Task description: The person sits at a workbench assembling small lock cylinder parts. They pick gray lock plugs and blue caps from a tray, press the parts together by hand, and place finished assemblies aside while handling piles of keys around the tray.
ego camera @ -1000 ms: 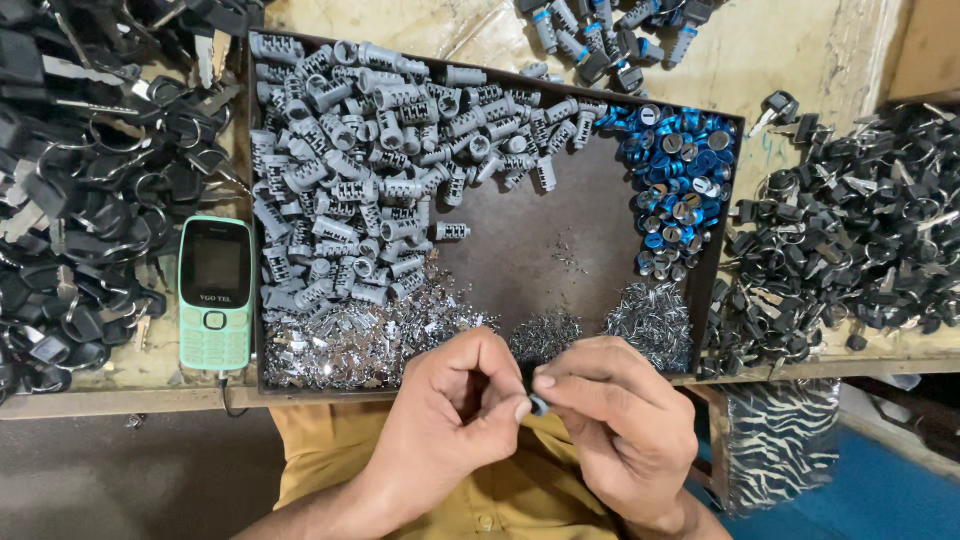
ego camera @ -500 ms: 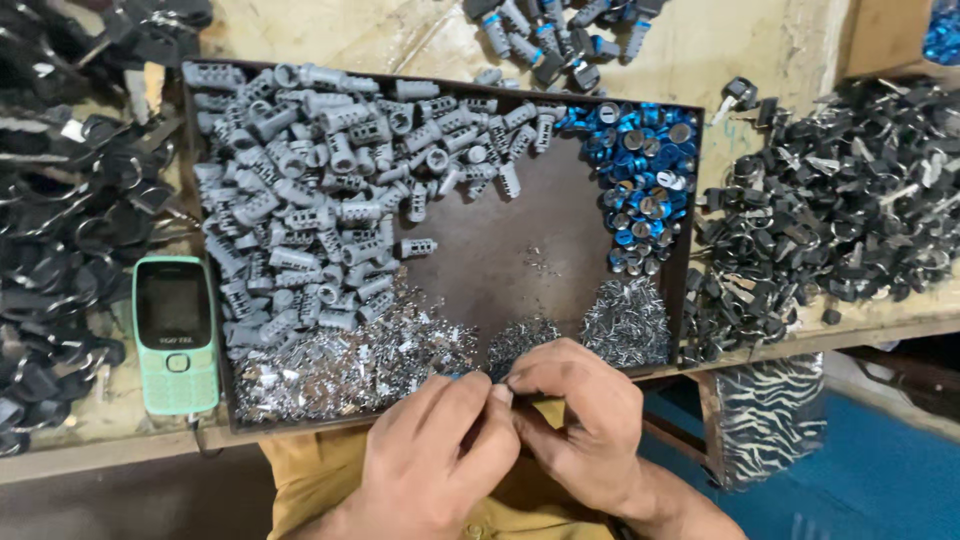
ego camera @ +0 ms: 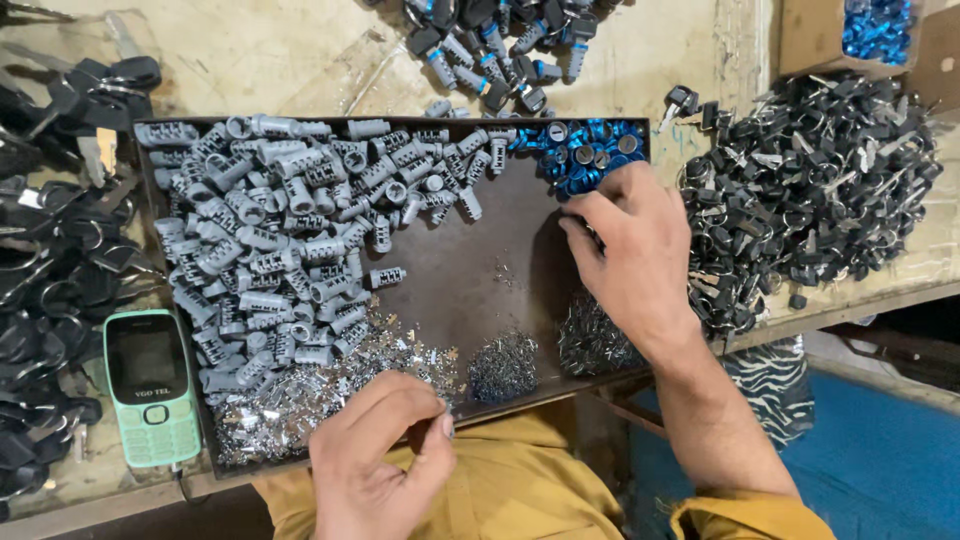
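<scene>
A dark metal tray (ego camera: 490,240) lies on the workbench. A heap of grey lock cylinders (ego camera: 285,235) fills its left half, blue ring caps (ego camera: 580,150) sit in its far right corner, and tiny silver metal bits (ego camera: 330,385) spread along its near edge. My right hand (ego camera: 630,250) reaches into the tray's right side, fingers curled down at the blue caps; what they grip is hidden. My left hand (ego camera: 380,460) hovers at the tray's near edge with thumb and fingers pinched on a small dark part that is mostly hidden.
A green push-button phone (ego camera: 150,385) lies left of the tray. Black keys (ego camera: 810,190) are piled on the right, more black key parts (ego camera: 50,280) on the left. Assembled cylinders with blue caps (ego camera: 500,40) lie beyond the tray. A cardboard box (ego camera: 860,35) holds blue caps.
My hands were together at the tray's near edge. Now my right hand has reached forward to the blue caps, while my left hand stays near the edge, still pinched.
</scene>
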The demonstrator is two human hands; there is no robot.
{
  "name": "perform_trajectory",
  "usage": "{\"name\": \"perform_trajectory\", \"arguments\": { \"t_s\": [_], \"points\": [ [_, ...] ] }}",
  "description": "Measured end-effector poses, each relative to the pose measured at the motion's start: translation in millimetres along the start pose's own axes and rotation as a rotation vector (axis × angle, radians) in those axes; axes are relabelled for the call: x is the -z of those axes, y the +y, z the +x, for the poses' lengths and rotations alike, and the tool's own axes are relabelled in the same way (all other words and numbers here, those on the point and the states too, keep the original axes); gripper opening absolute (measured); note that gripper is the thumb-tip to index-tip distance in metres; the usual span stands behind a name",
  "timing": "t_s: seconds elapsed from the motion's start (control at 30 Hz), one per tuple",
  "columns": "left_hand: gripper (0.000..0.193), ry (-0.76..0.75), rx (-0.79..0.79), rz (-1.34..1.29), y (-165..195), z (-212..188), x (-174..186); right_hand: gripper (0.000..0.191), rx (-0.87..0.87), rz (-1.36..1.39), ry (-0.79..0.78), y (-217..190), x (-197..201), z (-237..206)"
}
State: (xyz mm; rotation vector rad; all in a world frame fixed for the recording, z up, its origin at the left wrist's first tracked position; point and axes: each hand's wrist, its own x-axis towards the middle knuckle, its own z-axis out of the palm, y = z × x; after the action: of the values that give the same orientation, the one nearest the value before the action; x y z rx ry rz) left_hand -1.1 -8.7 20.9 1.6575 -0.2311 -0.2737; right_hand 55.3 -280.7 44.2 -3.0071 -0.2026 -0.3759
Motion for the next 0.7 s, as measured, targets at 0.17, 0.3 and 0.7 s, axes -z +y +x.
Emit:
{"name": "perform_trajectory", "arguments": {
  "t_s": [0.17, 0.3, 0.7],
  "points": [
    [0.011, -0.034, 0.098, -0.002, 2, -2, 2, 0.007, -0.32, 0.484, 0.162, -15, 14, -18],
    [0.013, -0.104, -0.019, -0.107, 5, 3, -5, 0.016, -0.532, 1.144, -0.073, -52, 17, -67],
    [0.016, -0.106, -0.219, -0.125, 3, 2, -12, 0.027, -0.509, 1.576, -0.204, -78, 5, -110]
  ]
}}
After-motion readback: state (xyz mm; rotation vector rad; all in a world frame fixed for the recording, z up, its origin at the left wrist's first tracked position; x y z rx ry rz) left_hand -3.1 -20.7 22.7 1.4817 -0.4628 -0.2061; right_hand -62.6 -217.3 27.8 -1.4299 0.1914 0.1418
